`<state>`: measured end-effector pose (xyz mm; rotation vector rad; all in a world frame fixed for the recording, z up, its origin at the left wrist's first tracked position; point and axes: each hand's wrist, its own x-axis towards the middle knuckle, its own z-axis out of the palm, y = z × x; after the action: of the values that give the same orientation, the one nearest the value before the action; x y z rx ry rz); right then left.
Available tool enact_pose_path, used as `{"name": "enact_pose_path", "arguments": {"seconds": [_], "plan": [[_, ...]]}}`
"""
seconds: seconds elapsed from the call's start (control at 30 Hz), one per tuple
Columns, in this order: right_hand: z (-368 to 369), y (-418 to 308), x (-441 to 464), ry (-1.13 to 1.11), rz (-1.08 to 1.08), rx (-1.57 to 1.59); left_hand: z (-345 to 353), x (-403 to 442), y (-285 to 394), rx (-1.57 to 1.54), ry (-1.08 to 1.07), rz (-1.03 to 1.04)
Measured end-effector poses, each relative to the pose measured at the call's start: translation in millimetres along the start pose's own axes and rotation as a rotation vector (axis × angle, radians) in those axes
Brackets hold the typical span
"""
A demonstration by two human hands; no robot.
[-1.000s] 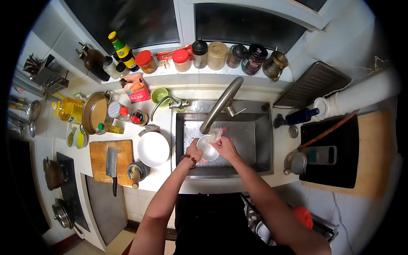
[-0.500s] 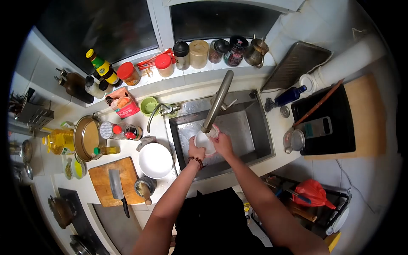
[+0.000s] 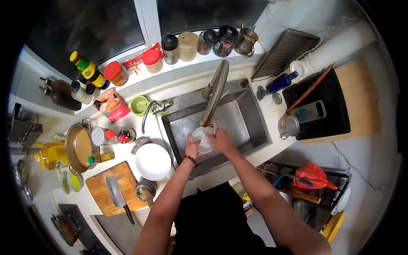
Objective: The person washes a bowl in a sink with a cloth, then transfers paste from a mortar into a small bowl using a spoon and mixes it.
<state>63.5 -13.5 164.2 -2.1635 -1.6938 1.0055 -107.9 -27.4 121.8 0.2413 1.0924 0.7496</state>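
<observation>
Together, our two hands worked over the sink (image 3: 242,117), both closed on something. With our left hand (image 3: 192,146) we gripped the small white bowl (image 3: 202,139) by its side, thumb over the rim, while a beaded bracelet (image 3: 191,160) circled that wrist. Our right hand (image 3: 221,140) was clenched around a pale pinkish cloth (image 3: 214,124) at the bowl's other side; the fingers hid much of the cloth. The bowl was between our hands, tilted, its inside facing up toward us, with the spout of the curved faucet (image 3: 219,91) just beyond it. We could not tell whether water was running.

Left of our left hand, we had a large white dish (image 3: 153,162) on the counter, and nearer to us a mortar (image 3: 145,190) with a pestle standing in it. Farther left lay a wooden board (image 3: 100,193), bearing a cleaver (image 3: 114,189) whose dark handle stuck out past the near edge. A green bowl (image 3: 139,106) sat beyond our left hand, beside the sink. Well to the right of our right hand, we saw a metal pot (image 3: 290,126) next to a black tray (image 3: 335,114), across which a reddish-brown stick (image 3: 310,89) rested.
</observation>
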Motion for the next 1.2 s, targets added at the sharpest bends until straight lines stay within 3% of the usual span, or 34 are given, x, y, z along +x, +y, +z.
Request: {"name": "enact_pose_path", "arguments": {"seconds": [0.07,0.13,0.17,0.27,0.33,0.37,0.43,0.47,0.53,0.67,0.73,0.87,0.93,0.97,1.03,1.07,1.13,1.17,1.2], "plan": [[-1,0,-3,-0.091,0.107,-0.026,-10,5,3,0.032,0.002,-0.005],[7,8,-4,0.065,-0.248,-0.058,-16,2,9,0.099,-0.117,-0.2],[10,13,-2,0.063,-0.243,-0.057,-16,0,9,0.1,-0.117,-0.205],[8,16,11,-0.068,-0.311,-0.002,-8,-11,37,0.447,-0.168,-0.242],[-6,23,10,-0.282,-0.387,-0.069,-15,-7,46,0.386,-0.207,-0.306],[-10,24,8,-0.283,-0.387,-0.069,-17,-6,49,0.322,-0.244,-0.364],[-13,26,5,-0.299,-0.062,0.401,-18,-4,48,0.263,-0.209,-0.32],[-9,24,2,-0.297,-0.063,0.4,-18,-1,46,0.144,-0.211,-0.307],[3,19,-8,-0.095,0.082,1.005,-17,4,44,0.056,-0.263,-0.287],[25,25,-25,-0.048,0.14,1.062,-2,2,34,-0.007,-0.203,-0.231],[37,31,-26,0.048,0.111,1.017,3,6,19,0.078,-0.147,0.002],[28,24,-40,0.176,0.263,1.031,-9,40,-17,0.261,-0.086,0.162],[27,41,-43,0.466,-0.048,0.408,-20,55,-26,0.64,-0.021,0.489],[26,51,-41,0.468,-0.046,0.411,-19,55,-24,0.767,0.011,0.6],[20,70,-35,0.557,-0.211,0.43,0,37,1,0.248,0.021,0.028],[16,77,-34,0.558,-0.21,0.433,3,34,7,0.251,0.022,0.027],[6,76,-30,0.424,0.127,0.895,1,34,13,0.008,-0.099,-0.208],[1,75,-27,0.384,0.248,1.046,4,34,13,0.011,-0.098,-0.208],[-10,64,-24,0.412,0.22,1.229,8,35,10,-0.075,-0.116,-0.29]]}}
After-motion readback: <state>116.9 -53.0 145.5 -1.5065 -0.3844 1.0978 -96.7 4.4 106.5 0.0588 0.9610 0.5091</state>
